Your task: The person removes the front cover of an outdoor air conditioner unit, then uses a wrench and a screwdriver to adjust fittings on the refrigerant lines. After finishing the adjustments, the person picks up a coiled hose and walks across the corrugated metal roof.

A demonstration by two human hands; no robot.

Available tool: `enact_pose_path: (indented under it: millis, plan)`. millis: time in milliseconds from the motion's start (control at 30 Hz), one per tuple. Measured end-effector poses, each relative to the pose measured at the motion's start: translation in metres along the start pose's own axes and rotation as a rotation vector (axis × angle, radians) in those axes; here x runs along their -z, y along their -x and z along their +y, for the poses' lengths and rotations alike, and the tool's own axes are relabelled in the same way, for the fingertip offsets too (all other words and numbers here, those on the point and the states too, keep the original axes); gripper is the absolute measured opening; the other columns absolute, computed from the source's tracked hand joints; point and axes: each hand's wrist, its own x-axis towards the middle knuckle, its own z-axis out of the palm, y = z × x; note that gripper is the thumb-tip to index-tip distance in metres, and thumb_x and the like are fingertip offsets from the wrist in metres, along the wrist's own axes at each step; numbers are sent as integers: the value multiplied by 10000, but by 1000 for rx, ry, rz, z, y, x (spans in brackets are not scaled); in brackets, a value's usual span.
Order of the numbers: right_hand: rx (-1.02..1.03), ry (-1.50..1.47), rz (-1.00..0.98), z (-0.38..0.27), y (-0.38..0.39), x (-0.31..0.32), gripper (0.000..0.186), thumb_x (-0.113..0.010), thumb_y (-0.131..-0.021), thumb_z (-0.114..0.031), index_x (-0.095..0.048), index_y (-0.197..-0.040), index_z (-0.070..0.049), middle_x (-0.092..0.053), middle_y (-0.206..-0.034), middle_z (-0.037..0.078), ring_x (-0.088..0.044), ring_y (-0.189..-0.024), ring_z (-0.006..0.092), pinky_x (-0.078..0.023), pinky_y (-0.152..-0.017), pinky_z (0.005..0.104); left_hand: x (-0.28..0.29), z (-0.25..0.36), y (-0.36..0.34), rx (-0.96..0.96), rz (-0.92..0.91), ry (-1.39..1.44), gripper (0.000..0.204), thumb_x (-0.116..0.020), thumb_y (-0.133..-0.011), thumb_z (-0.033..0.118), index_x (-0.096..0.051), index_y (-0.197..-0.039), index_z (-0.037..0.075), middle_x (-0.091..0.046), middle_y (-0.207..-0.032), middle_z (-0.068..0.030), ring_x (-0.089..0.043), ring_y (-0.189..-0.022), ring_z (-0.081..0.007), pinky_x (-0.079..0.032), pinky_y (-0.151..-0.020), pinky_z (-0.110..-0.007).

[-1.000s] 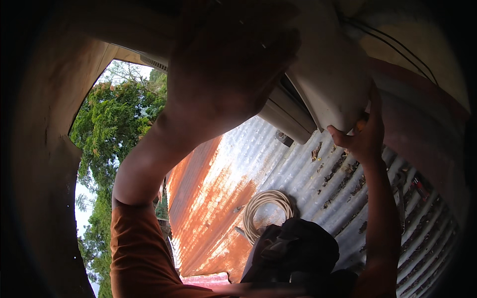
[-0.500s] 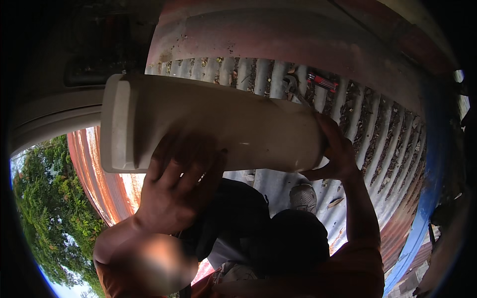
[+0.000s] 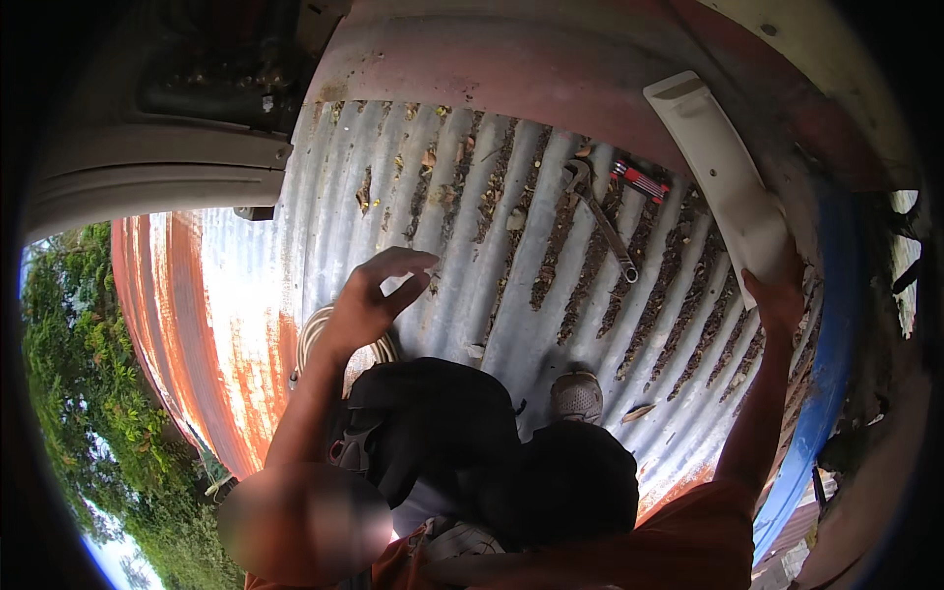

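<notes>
A long beige cover panel [image 3: 723, 162] slants up and away at the right, over the corrugated metal sheets. My right hand [image 3: 775, 298] grips its near end, while its far end reaches a reddish metal surface. My left hand [image 3: 379, 295] hangs above the sheets with nothing in it, thumb and fingers apart and slightly bent. Between the two hands lies a combination wrench [image 3: 603, 224] on the sheets. Beside the wrench, close to the panel, rests a red folding hex key set [image 3: 639, 181].
Corrugated metal sheets [image 3: 462, 246] strewn with dry leaves spread below me. A coiled cable or hose [image 3: 317, 344] lies by my left wrist. A pale beige housing [image 3: 197, 162] juts in at the upper left. A blue beam [image 3: 836, 324] edges the right side.
The cover panel has swung from in front of me to the far right, carried by my right hand. My left hand has let go of it. The wrench is now uncovered.
</notes>
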Motion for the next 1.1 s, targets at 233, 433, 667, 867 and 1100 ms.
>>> enact_pose_path:
  millis: [233,433,667,867,1100]
  plan:
    - [-60,108,5,-19,-8,-19,982,-841,-905,-482,-353,-1718,-224,-442,-1682,176,-525,-1461,486,-516,-1142,619,-53,-106,93,526,-620,654,463,-577,-1161,354,-670,-1450,4,-738,-1359,-120,-685,-1279,-224,-533,-1115,-392]
    - [265,-329,35,-149,33,-39,338,-708,-1062,-234,-664,-1334,-40,-678,-1303,219,-632,-1272,439,-523,-1080,565,-64,-117,175,718,-404,871,464,-598,-1143,360,-689,-1407,-11,-752,-1315,-143,-705,-1226,-244,-549,-1087,-401]
    - [443,-370,-313,-255,48,-123,350,-743,-1021,-194,-603,-1297,-31,-628,-1314,253,-633,-1229,493,-535,-986,580,-35,-93,219,776,-30,1025,469,-622,-1122,367,-711,-1356,-29,-767,-1263,-170,-729,-1164,-267,-566,-1055,-412]
    - [469,-285,-194,-250,11,-152,343,-814,-960,-178,-596,-1172,-20,-689,-1103,230,-697,-1051,490,-562,-910,564,-14,-90,217,773,139,1090,475,-642,-1104,374,-729,-1312,-45,-781,-1218,-193,-750,-1111,-287,-581,-1028,-421]
    - [-241,-675,-895,-278,2,-117,197,-697,-879,-78,-560,-1014,-37,-623,-757,114,-687,-629,264,-495,-471,471,31,-83,201,880,278,1101,486,-666,-1083,381,-751,-1262,-63,-797,-1166,-220,-774,-1049,-310,-599,-996,-431]
